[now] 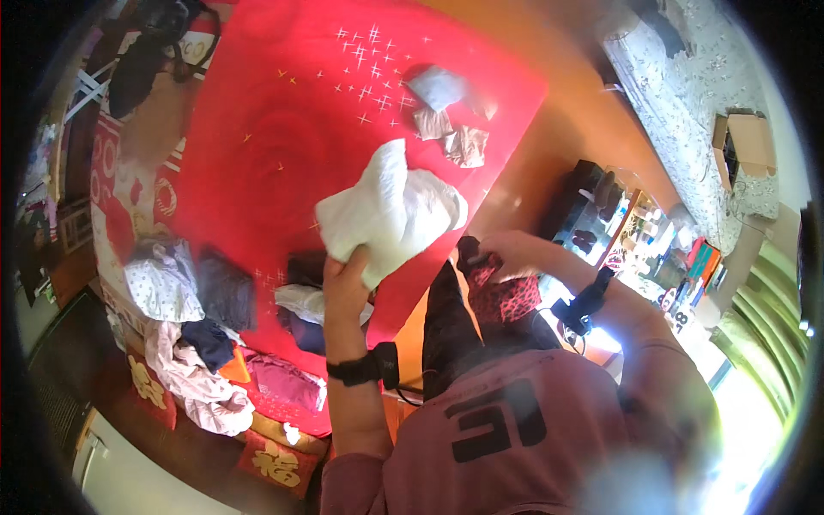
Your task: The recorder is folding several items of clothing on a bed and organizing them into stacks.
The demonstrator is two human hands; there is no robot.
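Observation:
A white cloth garment [393, 212] is pinched by its near edge in my left hand [346, 277], raised over the red bedspread [270, 141]. My left thumb lies on top of the cloth. My right hand [513, 254] grips a red cloth with dark animal-print spots [505, 296], close to my lap and beyond the bed's edge. Part of my right fingers is hidden in its folds. Past the white garment, a pale grey folded cloth [436, 88] and small brownish folded pieces [465, 146] lie on the bedspread.
Folded dark clothes [226, 290] and a white spotted garment [164, 283] lie at the bed's left side, near a crumpled pink garment [203, 393]. A cluttered desk [634, 238] stands to the right. An open cardboard box [750, 145] sits farther right.

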